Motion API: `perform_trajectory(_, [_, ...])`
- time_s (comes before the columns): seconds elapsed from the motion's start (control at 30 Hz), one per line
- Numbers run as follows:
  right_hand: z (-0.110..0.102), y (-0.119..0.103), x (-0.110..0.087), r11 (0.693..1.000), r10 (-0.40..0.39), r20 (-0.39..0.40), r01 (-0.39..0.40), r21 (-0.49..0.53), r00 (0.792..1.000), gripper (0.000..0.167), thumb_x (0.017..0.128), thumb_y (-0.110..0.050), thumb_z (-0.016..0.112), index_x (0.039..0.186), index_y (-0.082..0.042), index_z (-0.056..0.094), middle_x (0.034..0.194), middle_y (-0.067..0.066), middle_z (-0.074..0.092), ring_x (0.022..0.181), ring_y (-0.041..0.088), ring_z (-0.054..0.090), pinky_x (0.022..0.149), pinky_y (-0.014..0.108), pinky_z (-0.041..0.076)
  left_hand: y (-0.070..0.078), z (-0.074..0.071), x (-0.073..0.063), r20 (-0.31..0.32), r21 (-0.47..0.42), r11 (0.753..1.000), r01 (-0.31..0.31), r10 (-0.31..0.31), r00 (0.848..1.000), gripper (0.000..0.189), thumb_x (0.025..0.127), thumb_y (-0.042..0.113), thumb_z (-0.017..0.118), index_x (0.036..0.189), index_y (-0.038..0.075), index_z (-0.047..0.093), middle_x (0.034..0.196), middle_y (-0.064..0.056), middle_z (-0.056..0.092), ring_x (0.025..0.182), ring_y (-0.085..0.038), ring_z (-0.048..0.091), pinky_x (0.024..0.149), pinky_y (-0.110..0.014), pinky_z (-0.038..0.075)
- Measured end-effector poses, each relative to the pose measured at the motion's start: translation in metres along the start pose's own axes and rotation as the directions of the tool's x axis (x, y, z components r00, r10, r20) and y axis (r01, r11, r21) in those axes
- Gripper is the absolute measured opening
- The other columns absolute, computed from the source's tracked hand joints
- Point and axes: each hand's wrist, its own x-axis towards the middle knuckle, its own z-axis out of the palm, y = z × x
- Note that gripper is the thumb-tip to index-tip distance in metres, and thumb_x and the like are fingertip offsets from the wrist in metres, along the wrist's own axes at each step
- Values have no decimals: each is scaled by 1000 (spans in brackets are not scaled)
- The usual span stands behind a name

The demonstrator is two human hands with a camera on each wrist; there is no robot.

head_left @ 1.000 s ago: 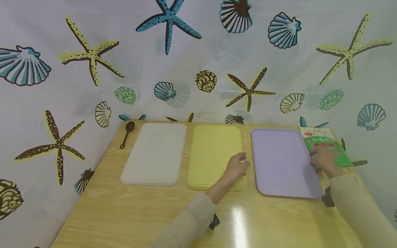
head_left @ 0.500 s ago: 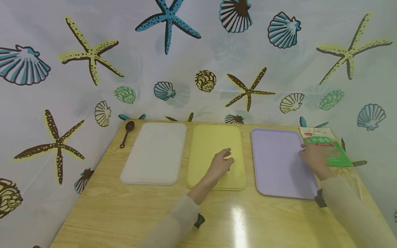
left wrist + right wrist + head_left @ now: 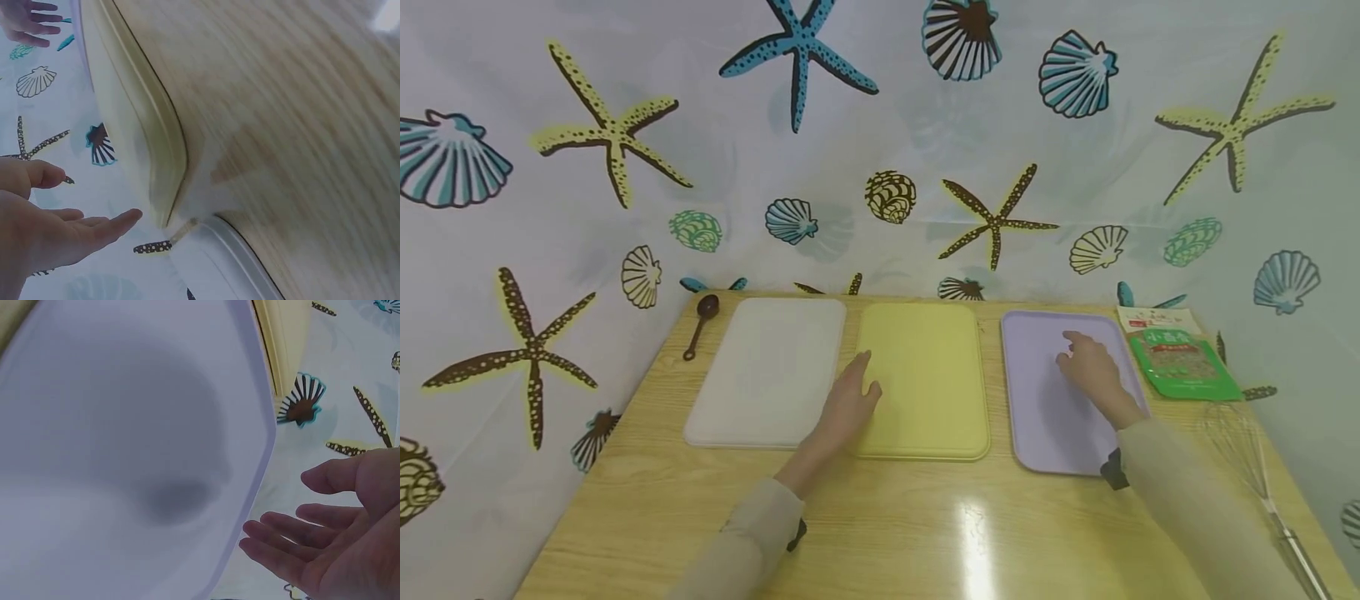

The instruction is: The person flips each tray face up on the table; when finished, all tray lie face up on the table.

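Note:
In the head view my left hand [image 3: 842,408] hovers over the gap between the white tray [image 3: 767,367] and the yellow tray [image 3: 925,375]. Its thumb and fingers are spread apart with nothing between them, as the left wrist view also shows. Above the purple tray [image 3: 1045,425] is my right hand [image 3: 1092,371], holding nothing; its fingers [image 3: 281,550] are extended and relaxed in the right wrist view. A soft shadow falls on that tray below the hand.
A dark brown spoon [image 3: 700,321] lies at the far left. Right of the purple tray is a green packet [image 3: 1183,358], partly covering a pale packet [image 3: 1157,318]. A wire whisk [image 3: 1262,483] lies on the wooden table [image 3: 880,525] at the right edge, partly behind the sleeve.
Both hands have moved left: the left one across the yellow tray toward the white tray, the right one from the green packet to over the purple tray. The whisk has come into fuller view.

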Motion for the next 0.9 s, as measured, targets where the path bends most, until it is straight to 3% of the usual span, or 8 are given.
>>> perform_trajectory(0.03, [3, -6, 0, 1000, -4, 3, 4, 11, 1000, 50, 90, -11, 47, 134, 12, 44, 122, 33, 57, 109, 48, 56, 84, 58, 49, -5, -1, 2, -6, 45, 999, -10, 10, 1000, 57, 99, 15, 48, 148, -5, 26, 153, -26, 24, 140, -42, 25, 112, -56, 25])
perform_trajectory(0.27, [25, -44, -3, 994, -81, -16, 82, 67, 997, 52, 90, -10, 48, 137, 9, 43, 122, 31, 58, 103, 47, 60, 79, 56, 52, -30, -4, 12, -35, 211, 977, 13, -6, 999, 65, 101, 34, 47, 149, -3, 25, 155, -25, 21, 141, -40, 24, 110, -54, 30])
perform_trajectory(0.4, [36, -57, -3, 991, -110, -9, 111, 80, 994, 52, 91, -11, 51, 139, 8, 41, 123, 31, 58, 69, 31, 62, 56, 41, 52, -40, -4, 14, -14, 291, 957, -10, 15, 1000, 70, 100, 42, 46, 150, -3, 23, 155, -27, 19, 140, -44, 24, 106, -57, 34])
perform_trajectory(0.47, [41, -63, -2, 990, -111, 17, 109, 92, 994, 53, 93, -11, 52, 141, 7, 39, 119, 30, 60, 54, 20, 52, 46, 32, 46, -45, -4, 16, 13, 313, 949, -31, 28, 1000, 73, 100, 45, 45, 151, -2, 21, 155, -27, 16, 140, -44, 23, 106, -57, 33])
perform_trajectory(0.53, [46, -68, -2, 989, -110, 60, 104, 107, 992, 55, 94, -11, 52, 143, 6, 35, 104, 27, 65, 46, 14, 41, 40, 27, 39, -49, -4, 17, 47, 321, 946, -49, 35, 998, 77, 99, 48, 44, 152, -1, 18, 156, -27, 14, 140, -45, 21, 108, -58, 31])
perform_trajectory(0.7, [62, -80, -2, 987, -116, 115, 101, 127, 987, 60, 94, -15, 52, 147, 2, 31, 60, 4, 48, 42, 9, 33, 38, 22, 32, -54, -3, 21, 117, 325, 944, -66, 29, 993, 82, 97, 53, 46, 153, 0, 15, 156, -27, 11, 142, -44, 17, 111, -55, 26])
perform_trajectory(0.8, [71, -83, -3, 987, -129, 107, 118, 107, 986, 61, 94, -18, 53, 148, 0, 31, 57, 4, 46, 44, 10, 34, 38, 22, 32, -54, -1, 25, 138, 340, 938, -65, 19, 990, 85, 96, 54, 49, 153, 1, 14, 156, -27, 11, 142, -44, 18, 113, -53, 25])
perform_trajectory(0.9, [76, -86, -4, 989, -136, 102, 130, 68, 985, 61, 94, -20, 54, 148, 1, 32, 80, 16, 63, 56, 18, 50, 45, 29, 44, -51, 1, 28, 148, 350, 935, -57, 5, 989, 88, 94, 53, 53, 153, 0, 15, 156, -28, 12, 141, -46, 19, 113, -54, 25])
